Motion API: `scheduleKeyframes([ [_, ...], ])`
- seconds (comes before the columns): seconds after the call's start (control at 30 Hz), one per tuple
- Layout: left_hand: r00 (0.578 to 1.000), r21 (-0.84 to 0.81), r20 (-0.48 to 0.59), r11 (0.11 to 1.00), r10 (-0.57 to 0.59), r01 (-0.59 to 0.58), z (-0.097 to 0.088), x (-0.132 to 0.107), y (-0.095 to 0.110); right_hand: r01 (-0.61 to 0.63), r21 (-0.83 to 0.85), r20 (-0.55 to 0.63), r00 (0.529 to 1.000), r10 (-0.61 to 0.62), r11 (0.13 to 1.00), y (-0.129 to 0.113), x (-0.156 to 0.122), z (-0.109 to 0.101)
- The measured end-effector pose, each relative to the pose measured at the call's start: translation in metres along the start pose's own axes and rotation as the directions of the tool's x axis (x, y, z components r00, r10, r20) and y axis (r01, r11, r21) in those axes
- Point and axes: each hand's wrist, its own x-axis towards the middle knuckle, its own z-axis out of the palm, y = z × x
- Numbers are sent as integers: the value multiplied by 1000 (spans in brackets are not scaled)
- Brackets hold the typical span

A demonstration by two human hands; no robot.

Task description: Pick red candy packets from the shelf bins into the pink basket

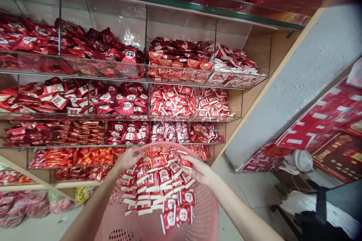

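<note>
A pink perforated plastic basket [205, 203] stands below the shelves with a heap of small red-and-white packets [164, 176] in it. My right hand [199, 169] is closed on a small red packet [185, 162] above the heap's right side. At the heap's upper left, my left hand [130, 158] reaches over the basket's edge, its fingers slightly bent and apart beside the packets. I see nothing held in it; its fingertips are partly hard to make out.
Glass-fronted shelves [175, 118] rise ahead, their divided compartments full of red packets [127, 99]. A glass edge [158, 3] juts out above. Bagged goods [25, 207] lie on the floor at left. To the right are a grey wall [285, 79], a white cup-like container [302, 160] and dark objects.
</note>
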Motion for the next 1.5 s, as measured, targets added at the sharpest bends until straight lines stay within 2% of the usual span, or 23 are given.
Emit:
scheduleKeyframes([
  [0.13, 1000, 15, 14, 1000, -1, 1, 1, 0, -1, -42, -33, 48, 998, 44, 999, 10, -16, -7],
  [0.2, 1000, 13, 14, 1000, 1, -1, 1, 1, -2, -33, -169, 67, 997, 45, 985, 16, -20, -10],
  [0.27, 1000, 13, 8, 1000, -1, 1, 2, 1, -3, 24, -393, 89, 996, 12, 919, 25, -21, -16],
  [0.33, 1000, 16, 8, 1000, 2, -2, 2, 1, -3, 143, -643, 153, 987, -57, 752, 34, -20, -22],
  [0.4, 1000, 23, 6, 1000, 12, -12, 2, 1, -2, 239, -828, 222, 970, -95, 507, 42, -20, -26],
  [0.47, 1000, 36, 8, 999, 20, -20, 1, 1, -1, 280, -924, 267, 960, -83, 261, 48, -22, -25],
  [0.53, 1000, 43, 11, 999, 24, -24, 1, 1, 0, 298, -953, 297, 955, -22, 56, 50, -25, -18],
  [0.6, 1000, 41, 13, 999, 22, -22, 0, 0, 1, 334, -937, 330, 942, 58, -105, 52, -28, -10],
  [0.7, 1000, 31, 17, 999, 17, -17, 0, 0, 1, 381, -879, 350, 924, 154, -288, 57, -28, 1],
  [0.8, 1000, 33, 15, 999, 13, -14, 0, -1, 2, 419, -799, 376, 908, 185, -431, 67, -24, 7],
  [0.9, 1000, 26, 12, 1000, 7, -8, -1, -1, 4, 437, -741, 408, 896, 175, -510, 76, -19, 10],
  [1.0, 1000, 20, 14, 1000, 7, -7, -2, -2, 6, 417, -722, 400, 903, 159, -551, 81, -15, 11],
  [1.13, 1000, 21, 14, 1000, 11, -11, -2, -1, 6, 399, -731, 396, 909, 133, -553, 85, -13, 7],
  [1.3, 999, 6, 13, 999, 36, -36, 0, 0, 2, 438, -720, 459, 882, 104, -538, 88, -16, 3],
  [1.4, 998, 1, 5, 998, 57, -57, 2, 1, -2, 492, -722, 542, 839, 45, -486, 68, -17, 11],
  [1.5, 999, -4, -3, 999, 48, -48, 3, 1, -4, 453, -749, 609, 758, -234, -483, 19, -14, 25],
])
